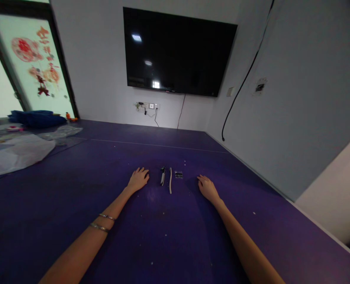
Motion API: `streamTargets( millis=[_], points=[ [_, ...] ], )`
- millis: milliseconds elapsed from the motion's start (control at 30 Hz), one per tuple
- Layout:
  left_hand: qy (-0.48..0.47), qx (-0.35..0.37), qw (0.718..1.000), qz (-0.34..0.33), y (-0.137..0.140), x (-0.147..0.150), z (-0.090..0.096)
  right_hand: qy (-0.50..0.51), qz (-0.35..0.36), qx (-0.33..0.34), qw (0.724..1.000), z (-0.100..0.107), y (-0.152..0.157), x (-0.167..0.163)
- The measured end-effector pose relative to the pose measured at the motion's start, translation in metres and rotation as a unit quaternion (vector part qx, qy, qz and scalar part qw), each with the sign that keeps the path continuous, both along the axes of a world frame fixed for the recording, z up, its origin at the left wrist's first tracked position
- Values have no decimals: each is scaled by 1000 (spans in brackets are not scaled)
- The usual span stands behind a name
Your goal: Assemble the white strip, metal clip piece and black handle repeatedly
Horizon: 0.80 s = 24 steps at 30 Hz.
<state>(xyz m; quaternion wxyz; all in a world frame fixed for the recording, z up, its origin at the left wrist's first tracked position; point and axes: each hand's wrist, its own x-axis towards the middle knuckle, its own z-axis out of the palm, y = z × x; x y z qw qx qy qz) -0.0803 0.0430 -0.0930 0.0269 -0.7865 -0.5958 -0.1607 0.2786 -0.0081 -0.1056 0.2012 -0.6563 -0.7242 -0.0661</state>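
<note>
My left hand [138, 179] lies palm down on the purple tabletop [175, 236], its fingers spread and holding nothing. Just to its right is a slim black and silver item [162, 176], which looks like a razor with its head at the far end. Beside that lies a long, thin, whitish stick [170, 181], slightly curved; its kind is too small to tell. A small clear pack [178, 174] with dark pieces inside sits right of the stick. Farther right, my right hand [208, 188] rests flat with fingers stretched out, apart from all three things.
Translucent plastic sheeting [23, 154] and a dark blue cloth bundle [37, 118] lie at the far left. A black cable [246, 79] hangs down the right wall to the table. On the back wall are a television [177, 51] and sockets [151, 106]. Small white specks dot the tabletop.
</note>
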Motion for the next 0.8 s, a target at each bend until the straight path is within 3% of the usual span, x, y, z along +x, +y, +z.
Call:
streamTargets(
  millis=[167, 300, 433, 600, 800],
  points=[
    [-40, 23, 999, 20, 0, 4, 7, 5, -3, 5, 1000, 3, -3, -2],
    [-74, 59, 995, 23, -3, 25, 22, 8, -3, 12, 1000, 4, -5, -3],
    [-108, -60, 992, 14, -4, 59, 34, 15, -9, 5, 1000, 3, -4, -3],
    [-103, -88, 989, 52, 2, 91, 41, 22, -10, -7, 1000, 4, -4, -2],
    [-120, -100, 984, 83, 9, 101, 36, 29, -16, -6, 999, 6, -5, -3]
  ],
)
